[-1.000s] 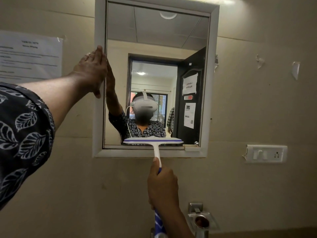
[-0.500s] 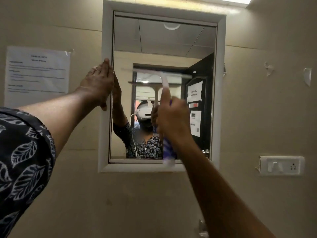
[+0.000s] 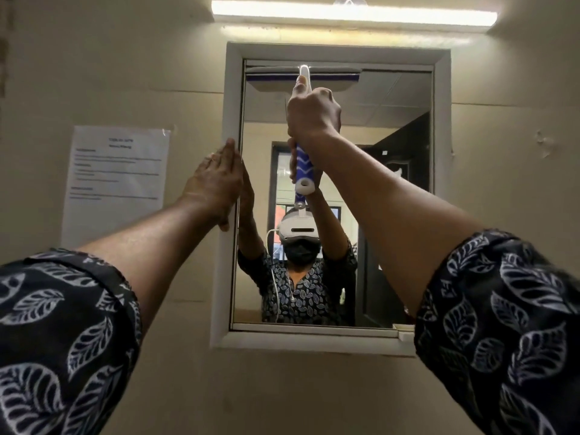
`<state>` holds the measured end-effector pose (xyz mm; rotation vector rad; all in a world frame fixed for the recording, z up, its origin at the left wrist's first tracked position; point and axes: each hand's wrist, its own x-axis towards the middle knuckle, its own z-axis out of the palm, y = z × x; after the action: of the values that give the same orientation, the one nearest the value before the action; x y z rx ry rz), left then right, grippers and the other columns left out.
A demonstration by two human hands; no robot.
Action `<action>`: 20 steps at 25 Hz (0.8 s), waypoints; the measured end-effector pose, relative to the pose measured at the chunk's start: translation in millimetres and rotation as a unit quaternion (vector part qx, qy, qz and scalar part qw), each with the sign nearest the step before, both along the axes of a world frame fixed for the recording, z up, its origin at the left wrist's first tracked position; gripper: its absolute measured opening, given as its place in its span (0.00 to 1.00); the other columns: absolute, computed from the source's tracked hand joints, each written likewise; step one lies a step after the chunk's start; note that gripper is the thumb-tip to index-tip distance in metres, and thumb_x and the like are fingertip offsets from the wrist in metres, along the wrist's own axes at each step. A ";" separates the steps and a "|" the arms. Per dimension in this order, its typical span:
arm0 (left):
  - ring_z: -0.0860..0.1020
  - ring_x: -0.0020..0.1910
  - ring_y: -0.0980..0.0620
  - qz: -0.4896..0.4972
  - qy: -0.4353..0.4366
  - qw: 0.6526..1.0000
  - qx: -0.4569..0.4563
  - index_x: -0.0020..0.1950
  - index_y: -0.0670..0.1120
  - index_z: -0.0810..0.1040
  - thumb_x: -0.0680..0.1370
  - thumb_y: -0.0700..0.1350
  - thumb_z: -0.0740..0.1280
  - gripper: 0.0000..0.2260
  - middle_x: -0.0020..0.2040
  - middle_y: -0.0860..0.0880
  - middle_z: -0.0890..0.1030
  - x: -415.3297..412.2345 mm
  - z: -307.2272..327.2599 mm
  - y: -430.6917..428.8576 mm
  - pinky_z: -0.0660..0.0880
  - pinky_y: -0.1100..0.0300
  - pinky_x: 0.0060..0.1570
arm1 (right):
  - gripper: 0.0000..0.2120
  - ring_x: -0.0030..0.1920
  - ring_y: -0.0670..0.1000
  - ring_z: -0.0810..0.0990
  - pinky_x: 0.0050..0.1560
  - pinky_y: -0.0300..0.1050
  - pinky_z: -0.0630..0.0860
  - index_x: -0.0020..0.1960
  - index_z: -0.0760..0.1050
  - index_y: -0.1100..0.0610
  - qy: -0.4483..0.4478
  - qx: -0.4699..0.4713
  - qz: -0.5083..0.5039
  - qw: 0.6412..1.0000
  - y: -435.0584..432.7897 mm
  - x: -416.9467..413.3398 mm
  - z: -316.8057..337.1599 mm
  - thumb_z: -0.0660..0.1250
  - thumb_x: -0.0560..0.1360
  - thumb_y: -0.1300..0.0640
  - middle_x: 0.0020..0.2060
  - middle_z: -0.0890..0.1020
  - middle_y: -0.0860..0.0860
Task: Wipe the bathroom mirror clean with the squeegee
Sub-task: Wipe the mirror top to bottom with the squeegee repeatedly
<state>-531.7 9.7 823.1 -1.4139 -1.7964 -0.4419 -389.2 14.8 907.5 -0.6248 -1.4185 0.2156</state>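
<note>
- Our right hand [image 3: 314,116] is curled tight round the blue-and-white handle of the squeegee [image 3: 303,167], with one digit laid up its neck.
- The squeegee's blade lies level against the mirror [image 3: 392,183] at its top edge, toward the top left corner.
- Our left hand [image 3: 216,180] rests flat, fingers straight, on the left side of the white mirror frame [image 3: 230,89].
- Since half a second ago the blade has climbed from the upper glass to the top edge, while the left hand has stayed on the frame.

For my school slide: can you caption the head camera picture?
Right hand holds the squeegee at the top of the mirror; left hand rests on the frame.
</note>
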 end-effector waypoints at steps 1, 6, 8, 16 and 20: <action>0.40 0.76 0.43 -0.001 0.001 1.000 -0.002 0.75 0.39 0.36 0.63 0.40 0.78 0.58 0.76 0.41 0.36 -0.3 0.5 0.3 0.43 0.53 0.73 | 0.20 0.24 0.43 0.71 0.14 0.30 0.63 0.33 0.62 0.56 -0.004 0.002 -0.008 1.000 3.1 -2.4 1.8 0.52 0.81 0.48 0.28 0.71 0.50; 0.39 0.76 0.43 -0.007 -0.002 1.000 -0.005 0.75 0.38 0.35 0.63 0.42 0.78 0.59 0.76 0.41 0.35 -1.6 1.0 1.2 0.42 0.53 0.73 | 0.16 0.28 0.44 0.74 0.21 0.31 0.68 0.43 0.66 0.58 -0.019 -0.002 -0.032 0.999 9.3 -8.1 8.5 0.51 0.81 0.47 0.30 0.73 0.50; 0.39 0.76 0.43 -0.015 -0.001 1.000 -0.001 0.75 0.39 0.35 0.63 0.42 0.78 0.59 0.76 0.42 0.35 -2.4 1.3 1.8 0.42 0.53 0.73 | 0.16 0.33 0.48 0.80 0.29 0.34 0.77 0.47 0.68 0.59 -0.026 -0.004 -0.029 0.999 9.7 -9.7 10.9 0.52 0.81 0.47 0.36 0.78 0.53; 0.41 0.76 0.46 -0.100 0.025 0.995 0.001 0.76 0.42 0.36 0.61 0.49 0.79 0.61 0.77 0.45 0.37 -28.3 4.8 -2.5 0.42 0.58 0.70 | 0.19 0.23 0.43 0.70 0.10 0.29 0.56 0.40 0.67 0.59 -0.053 -0.017 -0.075 0.996 -1.4 3.1 -20.5 0.52 0.81 0.46 0.27 0.70 0.49; 0.43 0.76 0.46 -0.128 0.051 0.990 0.008 0.76 0.43 0.38 0.59 0.54 0.79 0.61 0.77 0.46 0.39 -40.5 5.8 -2.3 0.44 0.58 0.69 | 0.19 0.26 0.45 0.73 0.23 0.36 0.64 0.33 0.63 0.51 -0.061 -0.019 -0.030 0.997 -4.8 2.6 -83.6 0.50 0.81 0.45 0.28 0.72 0.48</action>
<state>-572.3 7.5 828.9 -1.6337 -1.5330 -0.5049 -386.6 9.9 823.9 -0.7204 -1.5139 0.1586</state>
